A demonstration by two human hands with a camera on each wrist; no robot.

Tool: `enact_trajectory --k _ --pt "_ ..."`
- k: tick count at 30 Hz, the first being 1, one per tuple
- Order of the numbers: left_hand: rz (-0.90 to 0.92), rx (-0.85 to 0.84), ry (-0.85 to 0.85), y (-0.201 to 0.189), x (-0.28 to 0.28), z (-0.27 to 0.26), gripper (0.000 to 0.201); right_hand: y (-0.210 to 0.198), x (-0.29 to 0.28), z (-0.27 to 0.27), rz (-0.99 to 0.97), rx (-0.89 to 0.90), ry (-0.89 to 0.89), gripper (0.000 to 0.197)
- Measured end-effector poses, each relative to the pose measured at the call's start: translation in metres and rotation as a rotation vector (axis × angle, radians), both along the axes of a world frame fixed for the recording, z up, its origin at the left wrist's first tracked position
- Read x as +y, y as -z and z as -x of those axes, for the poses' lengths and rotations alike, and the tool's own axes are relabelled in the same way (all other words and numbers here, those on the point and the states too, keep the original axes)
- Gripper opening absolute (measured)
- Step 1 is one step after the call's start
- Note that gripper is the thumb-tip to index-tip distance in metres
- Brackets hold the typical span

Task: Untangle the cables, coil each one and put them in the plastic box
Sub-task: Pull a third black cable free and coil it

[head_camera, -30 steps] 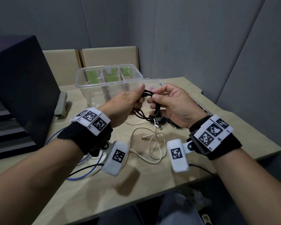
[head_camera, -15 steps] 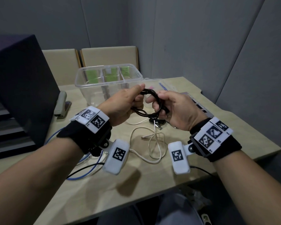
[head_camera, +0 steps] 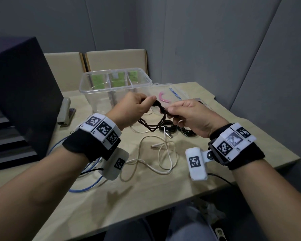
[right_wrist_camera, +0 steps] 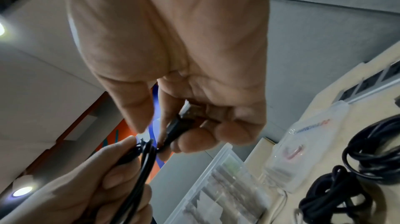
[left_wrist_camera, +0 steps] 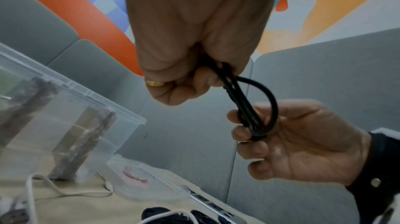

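Head view: two hands hold one black cable [head_camera: 156,117] coiled in several loops above the table [head_camera: 146,197], before one clear plastic box [head_camera: 87,91]. The left hand [head_camera: 132,108] and right hand [head_camera: 189,115] both pinch it. One white cable [head_camera: 165,153], one blue cable [head_camera: 92,185] and two black bundles [head_camera: 181,129] lie loose.

Left wrist view: curled fingers [left_wrist_camera: 184,91] clamp the loops.

Right wrist view: fingertips [right_wrist_camera: 194,142] grip its plug.

Cables [head_camera: 161,154] on table [head_camera: 146,197] before box [head_camera: 101,94]

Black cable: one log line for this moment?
black cable coiled, off table | left hand grips | right hand pinches | plastic box holds no cable
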State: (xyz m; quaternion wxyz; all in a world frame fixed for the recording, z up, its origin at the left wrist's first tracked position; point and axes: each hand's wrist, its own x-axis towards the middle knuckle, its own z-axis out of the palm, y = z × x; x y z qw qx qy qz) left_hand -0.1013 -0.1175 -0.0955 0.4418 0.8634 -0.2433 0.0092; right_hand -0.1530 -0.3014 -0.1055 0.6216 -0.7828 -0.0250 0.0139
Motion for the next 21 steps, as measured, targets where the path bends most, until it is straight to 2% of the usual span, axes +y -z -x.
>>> enact_trajectory --k 3,5,8,14,16,18,21 --pt "0.025 0.005 0.037 0.002 -0.007 0.005 0.044 0.005 0.001 0.001 0.048 -0.032 0.025 0.014" --pt "0.198 0.170 0.112 0.004 -0.012 0.007 0.049 0.005 0.001 0.000 0.003 -0.030 0.042 0.005" --pt "0.443 0.457 0.216 0.006 -0.018 0.009 0.048 0.006 -0.003 0.000 -0.091 -0.021 0.067 0.009" --pt "0.631 0.732 0.268 0.010 -0.036 0.015 0.037 0.005 -0.010 0.003 -0.166 -0.017 0.131 0.015" --pt "0.586 0.755 0.258 0.010 -0.040 0.015 0.037 0.006 -0.014 0.004 -0.163 -0.021 0.187 0.017" --pt "0.443 0.732 0.209 0.014 -0.040 0.014 0.041 0.008 -0.021 0.003 -0.141 -0.009 0.233 0.019" --pt "0.013 0.577 0.158 0.022 -0.035 0.015 0.046 0.017 -0.036 0.001 -0.065 0.082 0.300 0.017"
